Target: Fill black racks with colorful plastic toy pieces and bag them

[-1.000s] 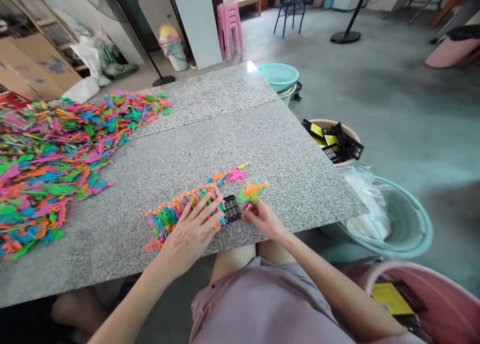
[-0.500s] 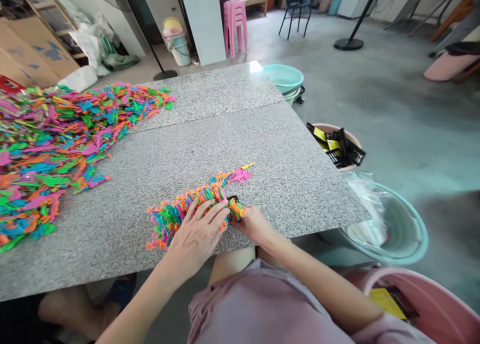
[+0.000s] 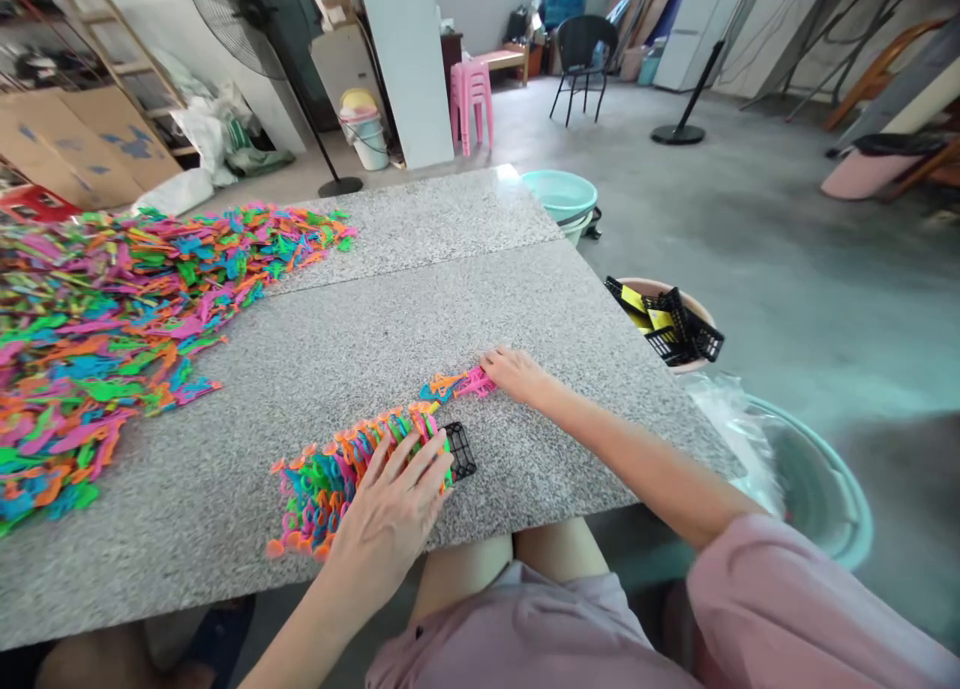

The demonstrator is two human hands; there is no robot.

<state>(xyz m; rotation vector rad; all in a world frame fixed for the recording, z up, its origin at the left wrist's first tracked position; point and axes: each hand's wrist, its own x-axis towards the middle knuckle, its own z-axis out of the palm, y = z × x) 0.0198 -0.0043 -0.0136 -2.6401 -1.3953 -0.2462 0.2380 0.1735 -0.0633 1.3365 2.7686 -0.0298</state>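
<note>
My left hand [image 3: 394, 499] lies with spread fingers over a packed row of bright plastic toy pieces [image 3: 322, 479], in orange, green, pink and blue, with round orange tips. At the right end of this row, part of a black plastic grid basket [image 3: 460, 451] shows; the toys hide the rest. Farther from my body, my right hand [image 3: 514, 371] has its fingers closed at the right end of a pink plastic toy piece [image 3: 474, 382]. Beside that piece lie blue and orange toy pieces [image 3: 440, 387]. The right fingertips are partly hidden.
A large heap of mixed plastic toys [image 3: 150, 309] covers the table's left side. Beyond the right table edge stand a tub of black baskets [image 3: 667, 324], a green basin [image 3: 832, 479] with clear plastic bags and a turquoise basin [image 3: 559, 194]. Someone's leg shows under the table.
My right hand has left the end of the row and moved away from my body to the loose pink piece. The black basket end is now uncovered. My left hand stays on the row.
</note>
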